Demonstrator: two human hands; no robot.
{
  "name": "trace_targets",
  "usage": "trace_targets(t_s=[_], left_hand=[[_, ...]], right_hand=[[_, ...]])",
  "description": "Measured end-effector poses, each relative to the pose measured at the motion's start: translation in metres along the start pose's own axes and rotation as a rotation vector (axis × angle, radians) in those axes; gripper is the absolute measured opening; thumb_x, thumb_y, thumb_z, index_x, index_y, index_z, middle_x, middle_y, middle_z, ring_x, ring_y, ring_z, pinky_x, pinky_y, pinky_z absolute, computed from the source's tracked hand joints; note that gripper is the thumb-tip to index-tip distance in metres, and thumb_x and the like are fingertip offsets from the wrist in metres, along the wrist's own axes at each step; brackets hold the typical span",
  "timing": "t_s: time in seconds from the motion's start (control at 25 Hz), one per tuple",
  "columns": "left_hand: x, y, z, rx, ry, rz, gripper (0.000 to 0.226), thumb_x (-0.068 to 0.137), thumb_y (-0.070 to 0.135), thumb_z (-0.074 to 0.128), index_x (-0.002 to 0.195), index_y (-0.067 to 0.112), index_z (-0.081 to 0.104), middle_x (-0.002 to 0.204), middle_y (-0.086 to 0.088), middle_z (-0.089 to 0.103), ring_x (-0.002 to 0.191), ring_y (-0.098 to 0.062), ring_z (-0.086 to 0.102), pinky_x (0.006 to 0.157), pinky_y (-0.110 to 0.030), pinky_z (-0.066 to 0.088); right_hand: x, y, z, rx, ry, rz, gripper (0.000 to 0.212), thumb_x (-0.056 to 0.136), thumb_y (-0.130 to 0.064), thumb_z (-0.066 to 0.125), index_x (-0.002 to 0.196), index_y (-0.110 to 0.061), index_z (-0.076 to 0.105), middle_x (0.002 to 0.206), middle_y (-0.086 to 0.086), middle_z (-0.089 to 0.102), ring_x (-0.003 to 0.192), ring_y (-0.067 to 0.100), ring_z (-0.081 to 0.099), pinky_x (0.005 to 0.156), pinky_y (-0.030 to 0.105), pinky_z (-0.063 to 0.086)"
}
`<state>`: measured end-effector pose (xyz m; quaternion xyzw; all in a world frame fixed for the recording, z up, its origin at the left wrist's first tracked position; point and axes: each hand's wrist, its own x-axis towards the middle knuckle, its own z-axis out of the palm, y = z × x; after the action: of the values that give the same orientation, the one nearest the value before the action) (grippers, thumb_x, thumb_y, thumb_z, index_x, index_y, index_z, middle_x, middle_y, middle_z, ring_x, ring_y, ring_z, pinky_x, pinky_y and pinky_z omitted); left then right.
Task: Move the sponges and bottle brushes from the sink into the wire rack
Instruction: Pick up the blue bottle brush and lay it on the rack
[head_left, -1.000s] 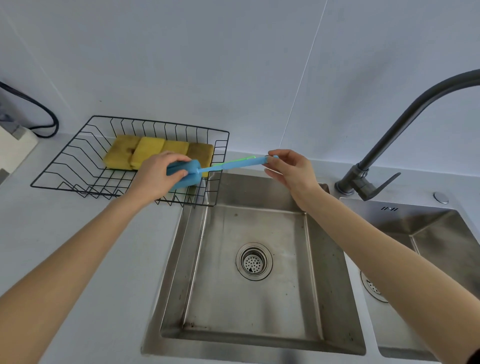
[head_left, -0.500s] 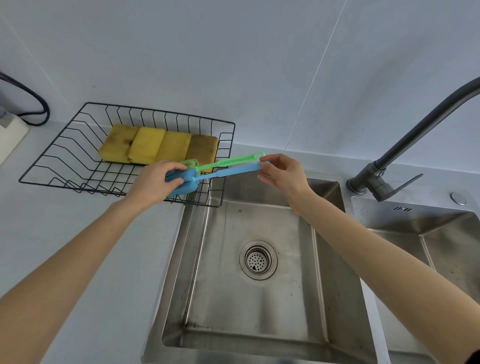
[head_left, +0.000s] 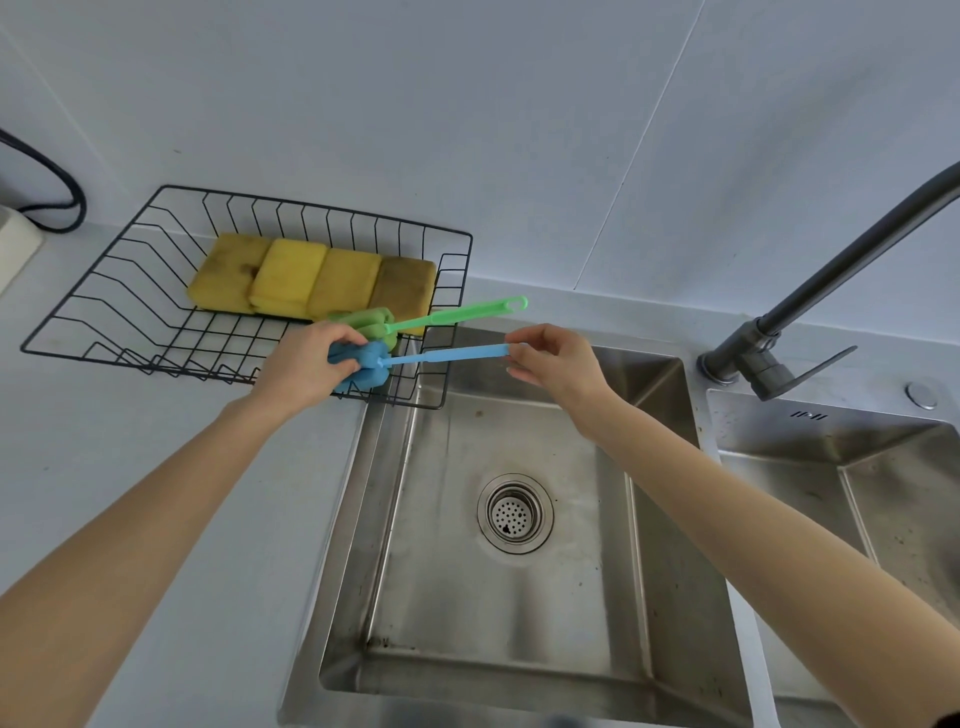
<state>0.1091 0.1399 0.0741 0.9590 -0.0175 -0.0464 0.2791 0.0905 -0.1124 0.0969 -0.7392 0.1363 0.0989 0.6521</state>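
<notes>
A person holds a blue brush (head_left: 447, 355) over the near right corner of the wire rack (head_left: 156, 208). The left hand (head_left: 306, 369) is closed around its soft foam head; the right hand (head_left: 558, 364) pinches the stiff handle's end at three o'clock. A green brush (head_left: 457, 315) lies just behind, and four sponges (head_left: 311, 278) sit at twelve o'clock inside the rack. The sink (head_left: 519, 597) is empty. The brush looks light; the rigid handle seems the surest hold.
</notes>
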Motion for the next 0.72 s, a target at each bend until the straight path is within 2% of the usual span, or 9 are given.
trace_targets(t_s=[0.16, 0.4, 0.52, 0.72], left_hand=[[-0.0015, -0.0054, 0.0001, -0.002, 0.031, 0.002, 0.028, 0.08, 0.009, 0.063, 0.108, 0.011, 0.062, 0.117, -0.012, 0.062, 0.108, -0.029, 0.055, 0.086, -0.039, 0.043], [-0.0012, -0.0068, 0.0002, 0.003, 0.044, -0.013, 0.028, 0.08, 0.011, 0.063, 0.109, 0.013, 0.062, 0.116, -0.01, 0.062, 0.106, -0.029, 0.055, 0.083, -0.037, 0.042], [-0.0013, -0.0052, -0.0015, 0.008, -0.004, -0.02, 0.032, 0.08, 0.01, 0.064, 0.112, 0.012, 0.06, 0.118, -0.012, 0.061, 0.108, -0.029, 0.054, 0.084, -0.035, 0.04], [-0.0008, -0.0003, -0.0077, 0.066, -0.115, -0.047, 0.042, 0.079, 0.015, 0.065, 0.12, 0.014, 0.055, 0.124, -0.012, 0.057, 0.112, -0.029, 0.051, 0.09, -0.038, 0.041]], right_hand=[[0.0054, 0.0003, 0.0077, 0.022, -0.006, 0.029, 0.015, 0.087, -0.003, 0.058, 0.079, -0.015, 0.063, 0.098, 0.012, 0.061, 0.091, 0.02, 0.062, 0.089, 0.028, 0.052], [0.0059, 0.0001, 0.0097, 0.019, -0.004, 0.044, 0.017, 0.087, -0.004, 0.059, 0.077, -0.017, 0.064, 0.098, 0.011, 0.062, 0.092, 0.02, 0.062, 0.087, 0.027, 0.052], [0.003, -0.001, 0.0094, -0.003, -0.007, 0.04, 0.015, 0.086, -0.004, 0.06, 0.079, -0.017, 0.063, 0.099, 0.01, 0.061, 0.093, 0.019, 0.061, 0.085, 0.026, 0.052], [-0.0026, -0.0012, 0.0041, -0.088, -0.028, 0.03, 0.012, 0.085, -0.006, 0.061, 0.093, -0.015, 0.063, 0.099, 0.006, 0.059, 0.09, 0.018, 0.056, 0.087, 0.028, 0.052]])
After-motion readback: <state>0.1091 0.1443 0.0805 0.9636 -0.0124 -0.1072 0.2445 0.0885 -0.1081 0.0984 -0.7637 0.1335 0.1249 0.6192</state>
